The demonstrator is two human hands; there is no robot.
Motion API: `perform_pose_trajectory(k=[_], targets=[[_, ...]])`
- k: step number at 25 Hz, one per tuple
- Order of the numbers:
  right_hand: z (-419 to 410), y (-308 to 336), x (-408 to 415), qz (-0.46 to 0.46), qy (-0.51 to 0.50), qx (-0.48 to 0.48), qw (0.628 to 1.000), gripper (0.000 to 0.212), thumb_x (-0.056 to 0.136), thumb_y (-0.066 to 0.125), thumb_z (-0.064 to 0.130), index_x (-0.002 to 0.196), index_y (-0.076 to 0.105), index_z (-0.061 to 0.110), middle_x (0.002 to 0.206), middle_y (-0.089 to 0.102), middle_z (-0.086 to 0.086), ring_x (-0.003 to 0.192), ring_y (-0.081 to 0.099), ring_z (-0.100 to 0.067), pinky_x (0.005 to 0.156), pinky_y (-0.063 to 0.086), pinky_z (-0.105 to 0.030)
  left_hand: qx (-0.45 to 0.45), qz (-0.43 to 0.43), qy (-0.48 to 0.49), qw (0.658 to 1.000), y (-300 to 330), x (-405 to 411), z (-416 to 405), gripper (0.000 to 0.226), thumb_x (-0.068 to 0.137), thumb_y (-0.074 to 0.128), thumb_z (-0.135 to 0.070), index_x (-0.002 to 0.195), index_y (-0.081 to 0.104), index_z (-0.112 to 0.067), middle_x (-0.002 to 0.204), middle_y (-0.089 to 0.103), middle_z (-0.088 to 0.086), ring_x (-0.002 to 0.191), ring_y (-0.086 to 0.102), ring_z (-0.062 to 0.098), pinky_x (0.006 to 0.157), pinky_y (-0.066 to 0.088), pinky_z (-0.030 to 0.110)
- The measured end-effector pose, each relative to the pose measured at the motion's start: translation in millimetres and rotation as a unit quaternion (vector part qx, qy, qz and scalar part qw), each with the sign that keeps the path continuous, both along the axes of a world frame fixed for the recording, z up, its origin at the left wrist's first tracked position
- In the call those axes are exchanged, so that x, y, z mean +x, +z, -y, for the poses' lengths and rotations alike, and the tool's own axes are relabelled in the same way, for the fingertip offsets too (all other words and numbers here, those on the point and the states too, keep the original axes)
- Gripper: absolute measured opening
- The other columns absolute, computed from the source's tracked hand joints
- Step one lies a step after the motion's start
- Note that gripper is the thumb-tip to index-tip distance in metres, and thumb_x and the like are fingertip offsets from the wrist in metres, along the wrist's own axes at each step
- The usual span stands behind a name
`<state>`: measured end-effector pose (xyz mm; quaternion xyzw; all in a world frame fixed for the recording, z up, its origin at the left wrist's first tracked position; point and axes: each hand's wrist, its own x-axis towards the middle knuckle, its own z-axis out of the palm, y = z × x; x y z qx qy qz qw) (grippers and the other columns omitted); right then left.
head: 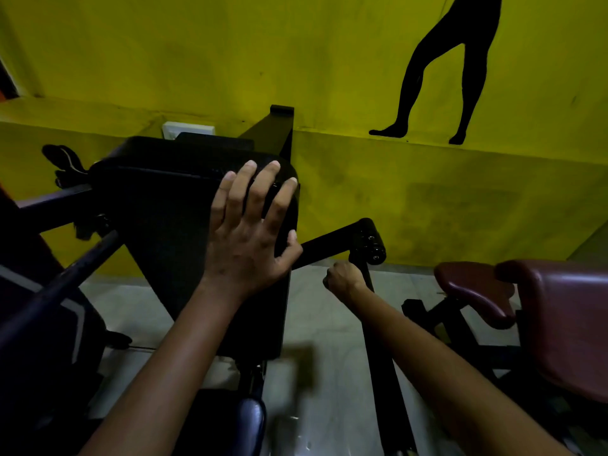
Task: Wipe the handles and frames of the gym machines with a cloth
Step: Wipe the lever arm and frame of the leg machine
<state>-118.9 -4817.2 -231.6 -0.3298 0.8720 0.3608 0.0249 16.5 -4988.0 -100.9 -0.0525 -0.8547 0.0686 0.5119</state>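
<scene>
Fingers of the left hand [251, 225] lay straight and spread apart, flat on the upper right corner of the black pad [184, 209], with the thumb hooked round the pad's right edge. The left forearm ran up from the bottom edge of the view to that corner, wrist nearly straight. To the right of the pad and lower down, the right hand [343, 279] was closed in a fist around a black upright bar [378, 350] of the machine's frame, knuckles facing the camera, fingers curled tight on the metal. The right forearm slanted in from the lower right corner. No cloth could be made out in either hand; whether one sat inside the right fist could not be told. Just above that fist, a black crossbar [325, 245] reached from the pad's right edge out to a round black end cap [373, 241]. Further right of the pad stood a dark red seat [473, 291]. Behind the pad rose a yellow wall [329, 60] bearing a black silhouette of legs [437, 70], and a white switch plate [187, 129] peeked over the pad's top.
</scene>
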Motion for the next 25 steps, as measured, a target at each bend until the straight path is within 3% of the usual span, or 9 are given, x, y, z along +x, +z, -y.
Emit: perform_pose_trajectory(k=[4, 8, 11, 25], targets=[[-6, -3, 42, 0.01, 0.016, 0.037, 0.999, 0.033, 0.095, 0.042, -0.003, 0.123, 0.057, 0.008, 0.121, 0.059, -0.011, 0.112, 0.056, -0.032, 0.086, 0.053, -0.039, -0.009, 0.017, 0.002, 1.0, 2, 4, 2, 0.063, 0.079, 0.055, -0.038, 0.136, 0.046, -0.014, 0.144, 0.043, 0.015, 0.137, 0.027, 0.033, 0.116, 0.014, 0.043], [-18, 21, 93, 0.032, 0.036, 0.015, 0.999, 0.032, 0.096, 0.041, -0.001, 0.121, 0.056, 0.009, 0.12, 0.058, -0.011, 0.112, 0.056, -0.03, 0.077, 0.049, -0.035, -0.009, 0.041, -0.008, 0.999, 6, 10, 2, 0.065, 0.079, 0.054, -0.034, 0.139, 0.042, -0.013, 0.146, 0.04, 0.016, 0.138, 0.025, 0.034, 0.117, 0.014, 0.044], [-26, 38, 132, 0.044, 0.042, -0.004, 0.998, 0.032, 0.097, 0.038, 0.0, 0.125, 0.052, 0.008, 0.122, 0.057, -0.013, 0.115, 0.054, -0.031, 0.08, 0.048, -0.036, -0.02, 0.066, -0.007, 0.998, 10, 16, 3, 0.067, 0.079, 0.053, -0.033, 0.142, 0.038, -0.012, 0.147, 0.037, 0.016, 0.138, 0.025, 0.035, 0.117, 0.013, 0.044], [-41, 70, 246, 0.115, -0.016, -0.038, 0.992, 0.029, 0.093, 0.038, -0.006, 0.116, 0.054, 0.0, 0.115, 0.056, -0.02, 0.108, 0.056, -0.039, 0.076, 0.047, -0.041, -0.032, 0.132, -0.012, 0.991, 22, 29, 4, 0.073, 0.076, 0.06, -0.026, 0.143, 0.034, -0.009, 0.146, 0.035, 0.021, 0.137, 0.029, 0.04, 0.115, 0.011, 0.046]])
